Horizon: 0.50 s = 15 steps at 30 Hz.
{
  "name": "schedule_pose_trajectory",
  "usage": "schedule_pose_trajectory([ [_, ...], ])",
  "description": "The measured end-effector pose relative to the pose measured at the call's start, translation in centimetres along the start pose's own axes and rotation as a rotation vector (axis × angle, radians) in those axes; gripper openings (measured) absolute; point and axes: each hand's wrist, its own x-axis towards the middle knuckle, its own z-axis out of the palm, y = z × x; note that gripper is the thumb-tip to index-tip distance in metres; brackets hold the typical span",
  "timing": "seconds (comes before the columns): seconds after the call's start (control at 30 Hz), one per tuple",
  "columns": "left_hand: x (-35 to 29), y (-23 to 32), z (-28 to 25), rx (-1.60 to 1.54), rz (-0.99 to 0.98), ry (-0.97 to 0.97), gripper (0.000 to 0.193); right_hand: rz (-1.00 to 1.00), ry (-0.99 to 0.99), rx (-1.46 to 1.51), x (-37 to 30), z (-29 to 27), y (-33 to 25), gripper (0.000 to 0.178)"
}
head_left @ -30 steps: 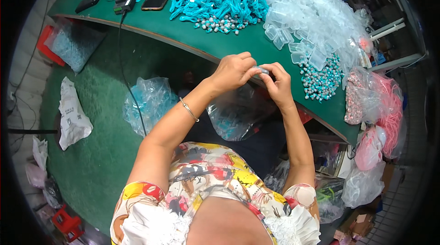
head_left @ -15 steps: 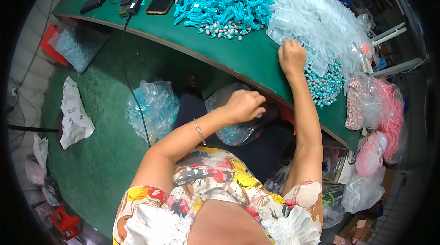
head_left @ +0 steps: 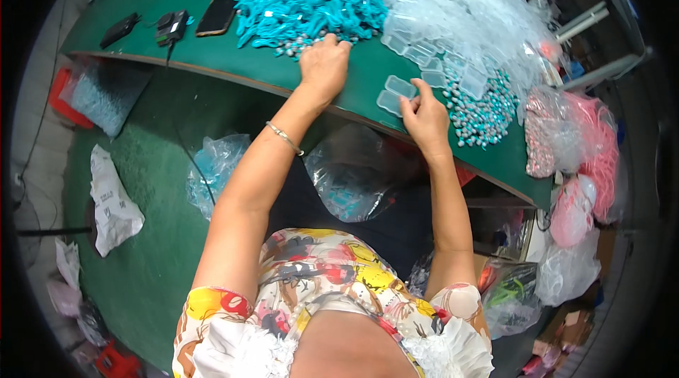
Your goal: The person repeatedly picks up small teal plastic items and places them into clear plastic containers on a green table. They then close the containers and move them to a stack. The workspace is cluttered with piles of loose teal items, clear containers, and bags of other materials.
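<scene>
Clear plastic case (head_left: 394,95): spreading open as two panels over the near part of the green tabletop (head_left: 366,84), between both hands; whether it is resting on the surface, cannot tell.
Right fingers (head_left: 417,87): clamping the case's right edge, thumb showing on the near panel, index by the far panel.
Right hand (head_left: 428,121): hovering over the tabletop's near edge, just beside the loose bead pile.
Left fingers (head_left: 331,40): reaching down into the near edge of the cord heap; tips hiding, so cannot tell whether they are gripping anything.
Left hand (head_left: 324,72): leaning over the tabletop, knuckles facing up; a bracelet (head_left: 284,139) is circling the forearm.
Turquoise cord heap (head_left: 311,0): lying beyond the left hand, silvery beads (head_left: 288,47) showing along its near edge.
Loose bead pile (head_left: 481,111): spreading to the right of the right hand, silver and turquoise mixing.
Clear case heap (head_left: 463,14): covering the far right tabletop, touching the loose bead pile.
Left tabletop: phone (head_left: 217,13), small black device (head_left: 172,27) and black flat object (head_left: 119,30) lying in a row.
Right end: bag of pinkish beads (head_left: 541,143) sitting beside pink cords (head_left: 602,166).
Below: clear bag (head_left: 351,176) sagging near the legs; white sack (head_left: 113,201) lying farther left.
</scene>
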Motion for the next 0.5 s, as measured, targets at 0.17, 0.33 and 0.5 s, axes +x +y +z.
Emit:
schedule_pose_trajectory([
  [0.17, -0.4, 0.5, -0.2, -0.053, 0.131, -0.054, 0.012, -0.145, 0.244, 0.014, 0.7, -2.0, 5.0, 0.018],
  [0.33, 0.1, 0.0, -0.2, -0.136, 0.093, -0.161, 0.018, -0.122, 0.222, -0.414, 1.6, -3.9, 8.5, 0.014],
  [0.5, 0.6, -0.2, -0.5, -0.110, 0.105, -0.242, 0.014, -0.148, 0.184, -0.599, 2.8, -2.7, 7.9, 0.014],
])
